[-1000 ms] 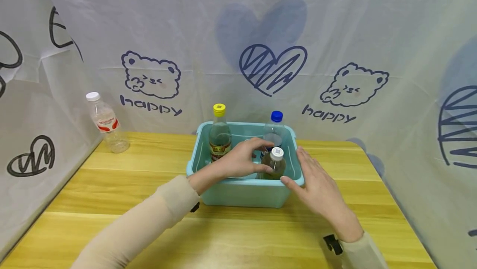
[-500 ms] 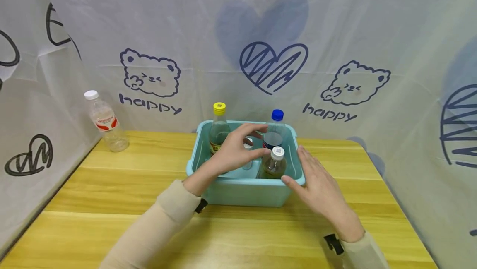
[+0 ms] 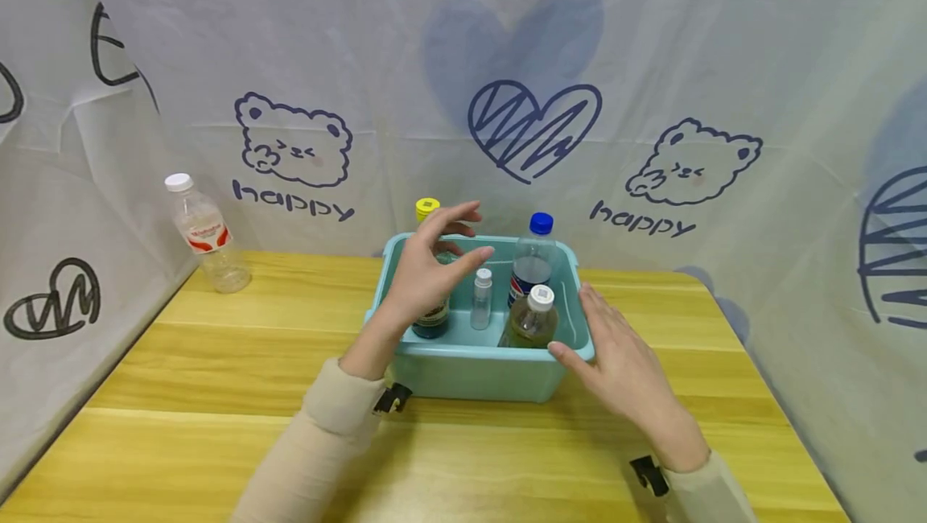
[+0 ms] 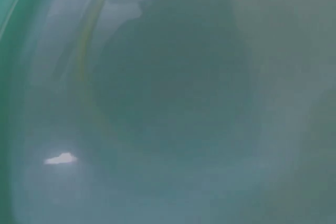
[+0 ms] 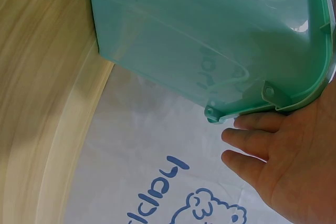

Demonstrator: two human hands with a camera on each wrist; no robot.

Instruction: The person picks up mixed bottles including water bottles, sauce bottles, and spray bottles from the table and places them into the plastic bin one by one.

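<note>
A light teal plastic bin point(image 3: 478, 378) holds several upright bottles. My left hand point(image 3: 423, 277) hovers over its left side, fingers bent and thumb apart, nothing between them. It partly hides a yellow-capped bottle point(image 3: 427, 207). Right of that stands a small clear bottle point(image 3: 481, 306) with a white cap. A blue-capped bottle point(image 3: 534, 261) is at the bin's back right, a white-capped brownish bottle point(image 3: 532, 326) at front right. My right hand point(image 3: 619, 354) rests at the bin's front right corner, thumb by the front rim; the right wrist view shows its straight fingers point(image 5: 249, 142) along the rim.
A clear plastic bottle point(image 3: 210, 241) with a white cap and red-white label stands at the back left of the wooden table point(image 3: 507, 467). A printed cloth point(image 3: 405, 64) hangs behind and at both sides. Blurred teal plastic fills the left wrist view.
My left hand has drawn up and left from the white-capped brownish bottle toward the yellow-capped one, uncovering the small clear bottle. My right hand has stayed at the bin's corner.
</note>
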